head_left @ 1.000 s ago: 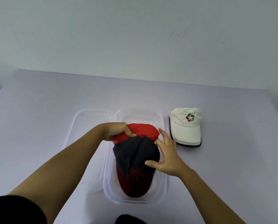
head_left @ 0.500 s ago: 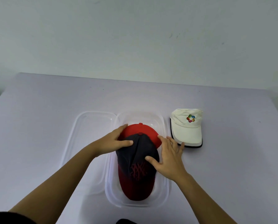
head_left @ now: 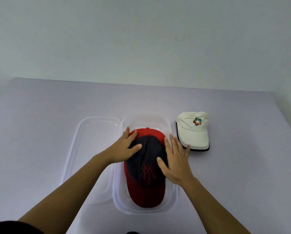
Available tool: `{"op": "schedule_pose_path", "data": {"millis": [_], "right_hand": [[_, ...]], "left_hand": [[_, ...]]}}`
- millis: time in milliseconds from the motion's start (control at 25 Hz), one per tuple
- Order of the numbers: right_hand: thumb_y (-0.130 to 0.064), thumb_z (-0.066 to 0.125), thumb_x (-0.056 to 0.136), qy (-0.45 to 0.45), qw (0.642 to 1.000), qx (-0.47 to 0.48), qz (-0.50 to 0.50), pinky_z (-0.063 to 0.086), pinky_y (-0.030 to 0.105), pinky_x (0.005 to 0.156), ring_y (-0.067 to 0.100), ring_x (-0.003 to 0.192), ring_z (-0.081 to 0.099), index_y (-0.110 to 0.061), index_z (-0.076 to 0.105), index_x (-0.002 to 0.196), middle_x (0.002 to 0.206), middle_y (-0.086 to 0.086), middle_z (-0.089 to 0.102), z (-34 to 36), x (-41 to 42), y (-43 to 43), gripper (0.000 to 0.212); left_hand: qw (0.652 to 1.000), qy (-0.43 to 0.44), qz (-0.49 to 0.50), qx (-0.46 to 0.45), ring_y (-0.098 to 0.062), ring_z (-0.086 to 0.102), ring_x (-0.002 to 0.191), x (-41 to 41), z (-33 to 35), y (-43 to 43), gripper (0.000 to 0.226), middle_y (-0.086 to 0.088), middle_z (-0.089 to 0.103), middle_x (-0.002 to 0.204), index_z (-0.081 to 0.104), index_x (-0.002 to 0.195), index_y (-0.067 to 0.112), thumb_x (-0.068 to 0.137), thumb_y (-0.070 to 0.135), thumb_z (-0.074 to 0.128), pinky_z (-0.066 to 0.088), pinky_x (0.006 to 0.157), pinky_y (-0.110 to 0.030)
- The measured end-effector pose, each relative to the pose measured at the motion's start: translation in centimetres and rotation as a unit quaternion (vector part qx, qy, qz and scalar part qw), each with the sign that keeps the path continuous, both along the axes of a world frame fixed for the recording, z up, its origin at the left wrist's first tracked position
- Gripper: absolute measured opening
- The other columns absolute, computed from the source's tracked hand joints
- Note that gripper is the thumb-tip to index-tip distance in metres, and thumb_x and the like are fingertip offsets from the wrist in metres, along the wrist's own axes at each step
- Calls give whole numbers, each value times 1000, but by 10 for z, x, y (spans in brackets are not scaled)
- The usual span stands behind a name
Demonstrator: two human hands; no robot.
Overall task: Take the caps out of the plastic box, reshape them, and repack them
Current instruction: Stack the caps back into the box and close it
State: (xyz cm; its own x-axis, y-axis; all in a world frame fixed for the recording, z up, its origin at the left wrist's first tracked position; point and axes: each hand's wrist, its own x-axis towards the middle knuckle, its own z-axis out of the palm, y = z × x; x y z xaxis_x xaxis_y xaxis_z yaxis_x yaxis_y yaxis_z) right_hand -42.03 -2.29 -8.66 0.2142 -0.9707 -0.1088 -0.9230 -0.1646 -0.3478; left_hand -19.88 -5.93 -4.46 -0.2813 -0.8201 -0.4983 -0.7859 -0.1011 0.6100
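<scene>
A clear plastic box [head_left: 173, 202] stands on the table in front of me. Inside it lies a dark navy cap with a red brim and red emblem [head_left: 149, 159], stacked on a red cap [head_left: 151, 133] whose crown shows behind it. My left hand [head_left: 124, 148] rests flat on the left side of the caps, fingers spread. My right hand [head_left: 175, 159] lies flat on the right side of the navy cap, fingers apart. Neither hand grips anything. A white cap with a coloured logo [head_left: 192, 132] lies on the table just right of the box.
The box's clear lid [head_left: 83, 149] lies flat on the table, touching the box's left side. The table [head_left: 40, 124] has a pale lilac top and ends at a plain wall behind. A dark object shows at the bottom edge.
My left hand has let go of the red cap's crown and now lies flat on it. The caps have settled lower into the box. My right hand has flattened.
</scene>
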Motion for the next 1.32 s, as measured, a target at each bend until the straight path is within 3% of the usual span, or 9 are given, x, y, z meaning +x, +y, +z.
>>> {"op": "schedule_pose_path", "data": {"millis": [280,440,600,680,800,960,1080,1200,1320], "right_hand": [[-59,20,85,-140,987,-47,-58,-5,33,118,14,147,-8,-17,5,150,158,-2,-5,10,-39,-22,78],[-57,30,89,-120,982,-30,-142,9,41,121,23,147,1,-12,7,149,160,10,3,-1,-90,-53,79],[-53,60,82,-145,959,115,-214,12,42,119,26,147,2,-11,-1,149,160,9,0,-18,-141,-77,100],[-57,69,71,-195,948,162,-194,23,45,117,24,143,20,-17,6,149,156,6,19,-24,-151,-80,108],[-62,71,63,-232,942,163,-180,38,42,108,14,131,39,-29,17,145,145,-6,39,-32,-156,-78,104],[-62,71,64,-267,936,149,-172,36,38,110,10,132,37,-30,13,146,147,-9,35,-34,-156,-74,105],[-59,72,66,-275,939,139,-156,34,39,112,8,134,34,-30,14,146,148,-10,33,-35,-158,-73,103],[-56,73,67,-295,929,119,-187,37,41,111,11,133,37,-27,20,144,146,-6,37,-26,-158,-70,98],[-52,72,70,-287,919,118,-242,19,34,115,19,144,16,-18,5,149,157,2,14,-16,-148,-58,109]], "left_hand": [[982,72,86,-153,-11,15,147,-49,29,-34,69,4,15,160,21,151,21,93,47,48,13,116,-27],[979,133,100,-120,-14,25,144,-108,27,-78,74,3,23,158,22,150,22,89,48,55,26,118,-39],[992,112,55,-26,-18,27,143,-177,5,-129,87,0,25,157,21,150,19,81,45,68,26,116,-35],[993,100,45,42,-20,35,137,-204,-8,-142,86,-2,34,152,29,147,18,77,40,74,33,106,-28],[998,45,-10,39,-18,50,106,-227,-24,-154,55,-2,56,114,56,118,16,73,39,77,40,72,-21],[992,42,-59,105,-19,55,96,-229,-28,-168,39,1,60,103,64,104,29,70,43,77,47,65,-27],[989,43,-94,107,-12,53,71,-226,-26,-170,15,7,60,75,70,77,28,73,40,76,40,55,-23],[989,66,-101,81,-14,44,62,-220,-12,-168,23,5,53,64,76,82,17,73,38,76,32,50,-22],[991,90,-90,40,-15,46,66,-202,16,-174,26,1,57,68,77,82,16,71,39,78,33,59,-29]]}}
